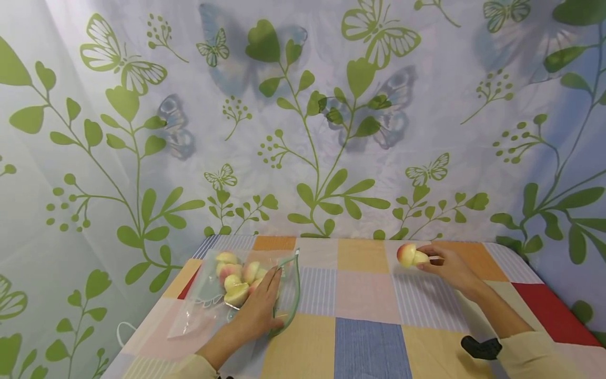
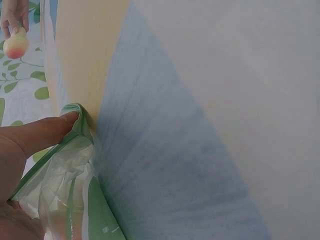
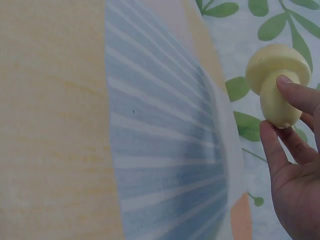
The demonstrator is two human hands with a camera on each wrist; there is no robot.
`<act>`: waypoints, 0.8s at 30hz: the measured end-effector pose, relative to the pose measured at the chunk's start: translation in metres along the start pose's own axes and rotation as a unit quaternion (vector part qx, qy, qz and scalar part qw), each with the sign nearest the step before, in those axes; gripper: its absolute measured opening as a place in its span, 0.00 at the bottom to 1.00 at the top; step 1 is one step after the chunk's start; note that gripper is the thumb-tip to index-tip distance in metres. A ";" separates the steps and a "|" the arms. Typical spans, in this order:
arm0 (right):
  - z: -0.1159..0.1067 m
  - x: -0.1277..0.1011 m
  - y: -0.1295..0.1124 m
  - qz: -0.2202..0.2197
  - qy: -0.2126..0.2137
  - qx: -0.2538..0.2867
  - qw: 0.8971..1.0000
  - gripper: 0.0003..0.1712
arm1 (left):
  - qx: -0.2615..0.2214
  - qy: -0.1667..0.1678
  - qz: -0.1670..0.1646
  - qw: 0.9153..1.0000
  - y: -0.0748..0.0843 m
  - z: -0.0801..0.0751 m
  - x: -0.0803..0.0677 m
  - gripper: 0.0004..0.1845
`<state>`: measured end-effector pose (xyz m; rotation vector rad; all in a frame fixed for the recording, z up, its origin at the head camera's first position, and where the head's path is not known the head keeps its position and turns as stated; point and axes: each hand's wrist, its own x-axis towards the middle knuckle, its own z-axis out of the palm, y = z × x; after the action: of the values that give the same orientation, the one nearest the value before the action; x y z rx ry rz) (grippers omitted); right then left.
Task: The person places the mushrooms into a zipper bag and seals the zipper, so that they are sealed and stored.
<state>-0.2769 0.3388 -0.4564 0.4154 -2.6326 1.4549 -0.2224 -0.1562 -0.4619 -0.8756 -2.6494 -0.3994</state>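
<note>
A yellow toy mushroom (image 1: 408,255) with a reddish cap is in my right hand (image 1: 447,267), held above the far right of the table. The right wrist view shows thumb and fingertips pinching the pale stem of the mushroom (image 3: 285,102). At the left lies a clear zip bag (image 1: 182,321) with a green-edged mouth, several similar mushrooms (image 1: 235,289) inside it. My left hand (image 1: 260,310) rests at the bag's mouth, its fingers stretched out. In the left wrist view the straight thumb (image 2: 47,134) presses against the green zip edge (image 2: 75,112); the other fingers are mostly hidden.
A patchwork cloth (image 1: 369,345) covers the table. Behind it hangs a curtain (image 1: 303,158) printed with leaves and butterflies. A black object (image 1: 480,347) sits by the right forearm. A white cord loop (image 1: 124,332) shows at the table's left edge.
</note>
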 end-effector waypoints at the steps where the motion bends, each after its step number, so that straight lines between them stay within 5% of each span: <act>1: 0.002 0.000 -0.001 -0.001 -0.001 0.000 1.000 0.32 | -0.001 -0.004 -0.003 1.000 0.000 0.000 0.000 0.67; 11: 0.018 0.007 -0.007 0.004 -0.017 -0.003 1.000 0.32 | 0.007 -0.003 0.003 1.000 -0.001 0.000 0.001 0.67; 24: 0.044 0.017 -0.019 -0.006 -0.056 0.060 0.997 0.27 | 0.003 -0.011 0.003 1.000 0.000 -0.001 -0.002 0.66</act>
<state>-0.2863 0.2889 -0.4612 0.5378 -2.6302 1.6373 -0.2206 -0.1581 -0.4620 -0.8913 -2.6657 -0.3809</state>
